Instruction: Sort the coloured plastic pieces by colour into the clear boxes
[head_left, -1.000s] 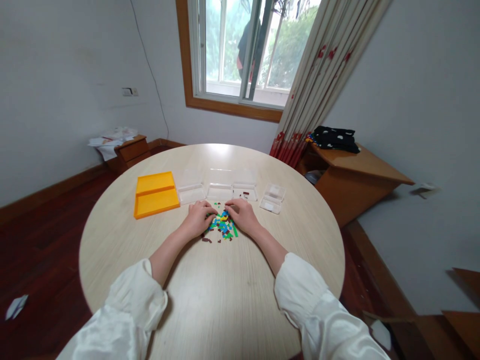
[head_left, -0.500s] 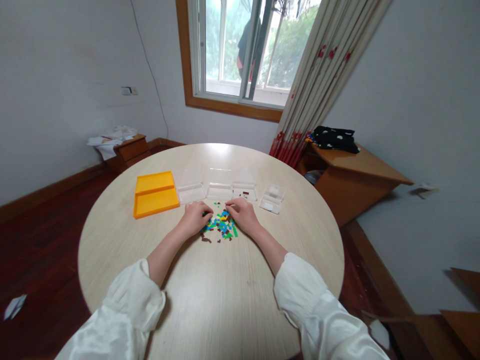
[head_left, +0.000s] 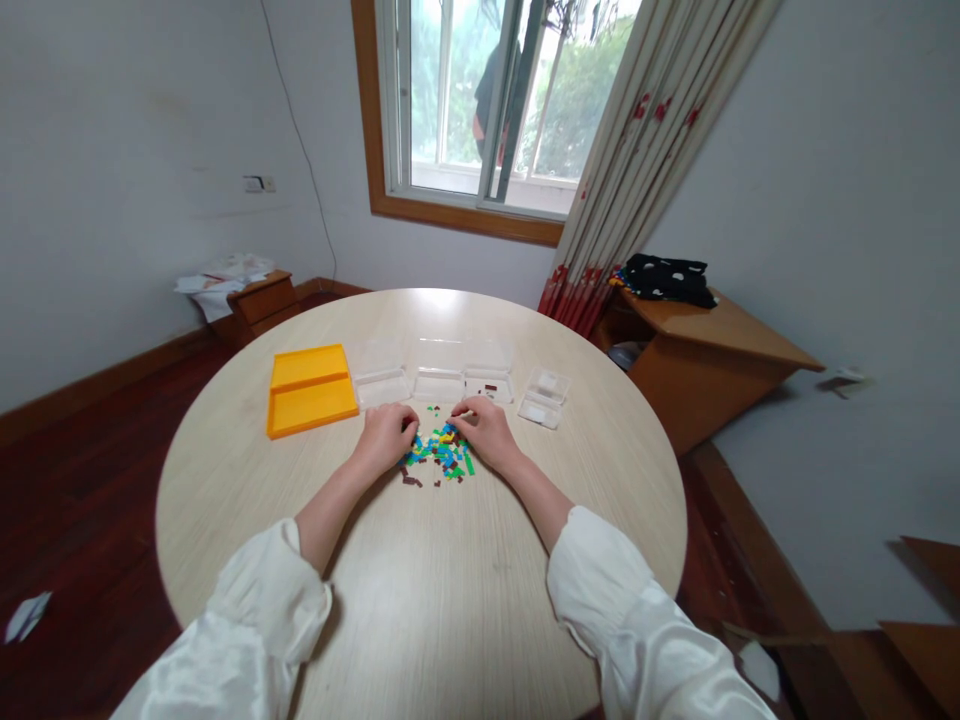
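Between left hand (head_left: 385, 438) and right hand (head_left: 486, 432): loose bricks (head_left: 448, 455) fill my gap.
Beyond: clear boxes (head_left: 439, 385) bar my low path.
Near tabletop (head_left: 442, 580): I have room.

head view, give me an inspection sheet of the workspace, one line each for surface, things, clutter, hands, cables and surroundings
Surface: round pale table
Things: loose mixed-colour bricks between the hands; beyond, open yellow box, three open clear boxes, the right one with a few brown pieces in it, and a smaller clear box
Clutter: papers on a low cabinet, dark cloth on a wooden desk, white scrap on the floor
Hands: left hand and right hand at either side of the bricks; grip on any brick too small to tell
Cables: one thin cable down the wall
Surroundings: window, curtain, wall socket
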